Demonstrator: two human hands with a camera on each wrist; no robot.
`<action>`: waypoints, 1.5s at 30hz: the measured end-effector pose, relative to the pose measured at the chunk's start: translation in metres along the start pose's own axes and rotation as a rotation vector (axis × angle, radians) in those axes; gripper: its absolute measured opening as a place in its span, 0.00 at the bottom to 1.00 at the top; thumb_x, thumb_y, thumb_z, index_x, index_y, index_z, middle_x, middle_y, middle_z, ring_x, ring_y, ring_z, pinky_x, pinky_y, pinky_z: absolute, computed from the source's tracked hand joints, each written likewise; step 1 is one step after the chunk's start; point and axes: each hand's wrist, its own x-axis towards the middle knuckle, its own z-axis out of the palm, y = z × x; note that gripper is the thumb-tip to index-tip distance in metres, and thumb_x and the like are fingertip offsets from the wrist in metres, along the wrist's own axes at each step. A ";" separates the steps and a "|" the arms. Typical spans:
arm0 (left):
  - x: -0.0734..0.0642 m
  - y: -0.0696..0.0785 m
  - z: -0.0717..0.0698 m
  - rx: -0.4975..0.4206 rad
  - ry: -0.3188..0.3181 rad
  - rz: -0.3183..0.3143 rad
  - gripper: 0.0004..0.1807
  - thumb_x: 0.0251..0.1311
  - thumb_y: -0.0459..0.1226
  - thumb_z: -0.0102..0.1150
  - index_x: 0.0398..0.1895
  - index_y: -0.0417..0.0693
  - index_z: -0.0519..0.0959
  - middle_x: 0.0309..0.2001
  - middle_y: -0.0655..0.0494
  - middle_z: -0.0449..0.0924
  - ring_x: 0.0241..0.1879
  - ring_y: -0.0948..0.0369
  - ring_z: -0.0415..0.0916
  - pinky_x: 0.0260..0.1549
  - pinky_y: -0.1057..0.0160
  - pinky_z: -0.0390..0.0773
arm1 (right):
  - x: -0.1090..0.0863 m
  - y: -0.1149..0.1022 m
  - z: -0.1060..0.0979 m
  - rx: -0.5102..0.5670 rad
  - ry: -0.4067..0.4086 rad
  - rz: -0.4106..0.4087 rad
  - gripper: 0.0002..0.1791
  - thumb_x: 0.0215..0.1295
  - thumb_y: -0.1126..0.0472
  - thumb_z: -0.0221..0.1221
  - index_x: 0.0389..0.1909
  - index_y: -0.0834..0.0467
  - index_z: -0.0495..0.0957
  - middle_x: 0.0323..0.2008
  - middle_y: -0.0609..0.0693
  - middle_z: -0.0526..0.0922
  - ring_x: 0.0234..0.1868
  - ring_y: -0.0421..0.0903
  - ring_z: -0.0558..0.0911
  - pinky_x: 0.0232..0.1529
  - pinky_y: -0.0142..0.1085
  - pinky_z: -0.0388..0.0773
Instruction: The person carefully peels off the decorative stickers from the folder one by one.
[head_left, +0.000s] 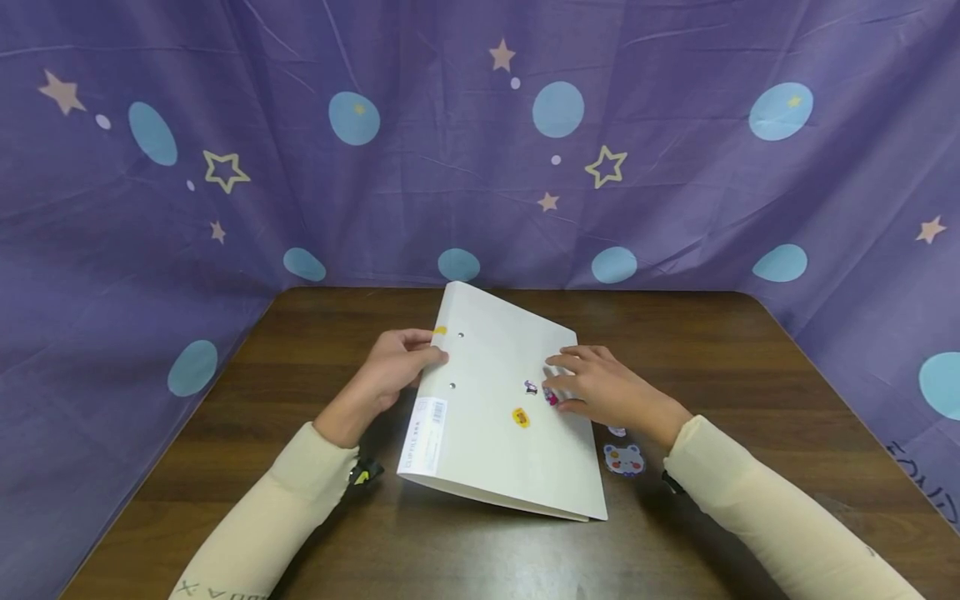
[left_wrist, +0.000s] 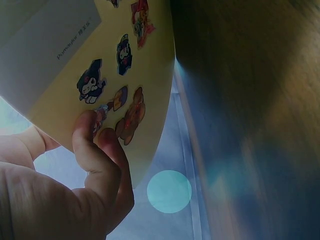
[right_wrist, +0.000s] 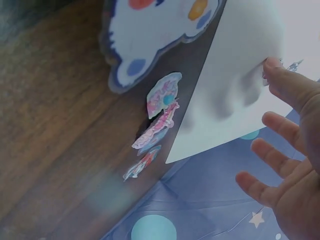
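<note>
A white clip file folder (head_left: 487, 450) stands tilted over the table. My left hand (head_left: 390, 367) grips its spine side, thumb on the front cover and fingers behind. The left wrist view shows those fingers against a face with several cartoon stickers (left_wrist: 91, 82). My right hand (head_left: 600, 387) is at the front cover's right part, fingers extended and spread, its thumb tip at a small sticker (right_wrist: 292, 66). Left of this hand are a yellow sticker (head_left: 521, 417) and a small purple-and-black one (head_left: 531, 387). A printed label (head_left: 423, 433) runs along the spine's lower end.
On the wooden table (head_left: 337, 317), right of the folder, lies a white bear-face sticker (head_left: 624, 460). Pink cartoon stickers (right_wrist: 162, 95) lie beyond it, partly hidden by my right hand in the head view. A purple curtain (head_left: 465, 167) with stars closes off the back and sides.
</note>
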 end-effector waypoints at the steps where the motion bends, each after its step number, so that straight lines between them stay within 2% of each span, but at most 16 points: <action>1: 0.000 0.000 0.000 -0.002 0.000 0.000 0.28 0.61 0.29 0.63 0.65 0.30 0.73 0.51 0.38 0.80 0.36 0.55 0.85 0.34 0.59 0.87 | 0.000 -0.001 -0.001 -0.004 0.003 -0.004 0.20 0.62 0.50 0.72 0.54 0.49 0.86 0.63 0.55 0.79 0.65 0.62 0.74 0.61 0.62 0.72; 14: 0.001 0.000 0.000 -0.004 -0.001 0.003 0.29 0.60 0.29 0.64 0.65 0.30 0.73 0.51 0.38 0.80 0.37 0.54 0.85 0.34 0.59 0.87 | 0.006 -0.002 0.001 -0.010 0.063 -0.004 0.07 0.65 0.58 0.70 0.43 0.50 0.87 0.58 0.52 0.82 0.61 0.57 0.77 0.57 0.57 0.75; 21: -0.001 0.000 0.000 -0.003 0.000 -0.006 0.29 0.61 0.29 0.64 0.66 0.31 0.73 0.52 0.37 0.81 0.37 0.54 0.85 0.34 0.59 0.87 | 0.010 -0.004 0.005 -0.033 0.051 0.016 0.06 0.66 0.60 0.69 0.42 0.50 0.87 0.56 0.51 0.82 0.60 0.55 0.77 0.58 0.55 0.75; 31: -0.001 0.002 -0.002 0.003 0.000 0.004 0.28 0.61 0.29 0.63 0.65 0.30 0.72 0.51 0.37 0.80 0.37 0.54 0.85 0.33 0.60 0.86 | 0.007 -0.004 0.006 -0.050 0.101 0.014 0.04 0.66 0.60 0.69 0.38 0.48 0.85 0.53 0.50 0.83 0.57 0.53 0.78 0.54 0.53 0.75; 37: -0.002 0.002 -0.001 0.004 0.006 0.006 0.28 0.61 0.29 0.63 0.65 0.30 0.72 0.51 0.37 0.80 0.37 0.54 0.85 0.33 0.60 0.86 | 0.002 0.000 0.007 -0.014 0.125 0.017 0.04 0.65 0.61 0.70 0.36 0.48 0.85 0.53 0.51 0.82 0.56 0.54 0.77 0.53 0.54 0.75; 45: 0.000 0.001 -0.001 0.007 0.007 0.006 0.28 0.61 0.29 0.63 0.65 0.29 0.72 0.51 0.37 0.80 0.37 0.55 0.84 0.33 0.61 0.86 | -0.006 0.005 0.005 0.087 0.158 0.023 0.05 0.64 0.63 0.70 0.36 0.49 0.85 0.53 0.53 0.82 0.57 0.56 0.76 0.51 0.54 0.75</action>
